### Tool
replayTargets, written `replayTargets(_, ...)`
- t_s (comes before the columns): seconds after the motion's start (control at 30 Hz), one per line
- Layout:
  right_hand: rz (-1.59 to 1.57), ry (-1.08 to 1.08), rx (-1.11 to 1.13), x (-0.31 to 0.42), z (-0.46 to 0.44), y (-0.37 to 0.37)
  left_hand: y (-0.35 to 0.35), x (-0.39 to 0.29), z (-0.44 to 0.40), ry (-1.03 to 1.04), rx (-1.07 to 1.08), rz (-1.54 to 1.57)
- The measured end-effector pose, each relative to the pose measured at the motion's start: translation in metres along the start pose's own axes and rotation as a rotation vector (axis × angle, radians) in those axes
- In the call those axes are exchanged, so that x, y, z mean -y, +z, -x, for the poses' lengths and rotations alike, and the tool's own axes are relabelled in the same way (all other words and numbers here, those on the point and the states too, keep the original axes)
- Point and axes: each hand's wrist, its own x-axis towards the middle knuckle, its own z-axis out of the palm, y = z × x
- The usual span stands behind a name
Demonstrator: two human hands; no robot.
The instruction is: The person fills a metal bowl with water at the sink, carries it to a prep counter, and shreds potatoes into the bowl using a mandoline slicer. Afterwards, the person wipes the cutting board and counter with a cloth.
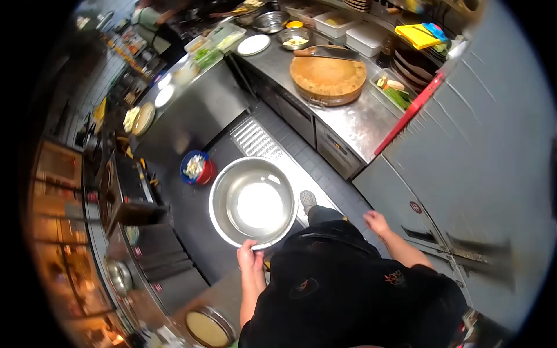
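Black-shirted person grips basin over kitchen floor.

A restaurant kitchen, by the look of it: a thick round chopping board bearing a knife stands on a steel counter, with food tubs behind the board and a tray of vegetables beside it. Left of the board are a slotted floor drain, a huge metal basin and, farther off, another person.

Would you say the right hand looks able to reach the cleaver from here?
Probably not without stepping closer: the right hand looks empty, but the cleaver lies well away, at the far edge of the chopping board.
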Motion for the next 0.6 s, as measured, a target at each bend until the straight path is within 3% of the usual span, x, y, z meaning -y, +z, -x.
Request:
replayTargets(0.03,-0.083,-0.077,-0.019,0.048,-0.022,0.016,0.013,-0.016,-0.024,-0.010,0.002,-0.031)
replayTargets(0.07,-0.398,-0.105,-0.122,0.118,-0.083,0.049,0.049,-0.043,-0.054,-0.017,0.019,-0.016)
replayTargets(0.1,-0.492,-0.059,-0.164,0.190,-0.101,0.057,0.082,-0.059,-0.068,-0.003,-0.016,-0.022)
replayTargets(0.2,-0.723,-0.117,-0.238,0.305,-0.185,0.071,0.128,-0.110,-0.108,-0.006,-0.015,-0.128)
replayTargets(0.3,-0.881,-0.036,-0.382,0.405,-0.262,0.075,0.158,-0.146,-0.190,-0.055,0.068,-0.137)
replayTargets(0.4,-1.082,-0.050,-0.519,0.448,-0.317,0.084,0.192,-0.187,-0.257,-0.072,0.127,-0.191)
replayTargets(0.5,-1.155,-0.050,-0.724,0.434,-0.368,0.089,0.225,-0.229,-0.333,-0.109,0.241,-0.221)
replayTargets(0.6,-1.248,-0.038,-0.807,0.446,-0.365,0.092,0.290,-0.266,-0.366,-0.123,0.310,-0.363)
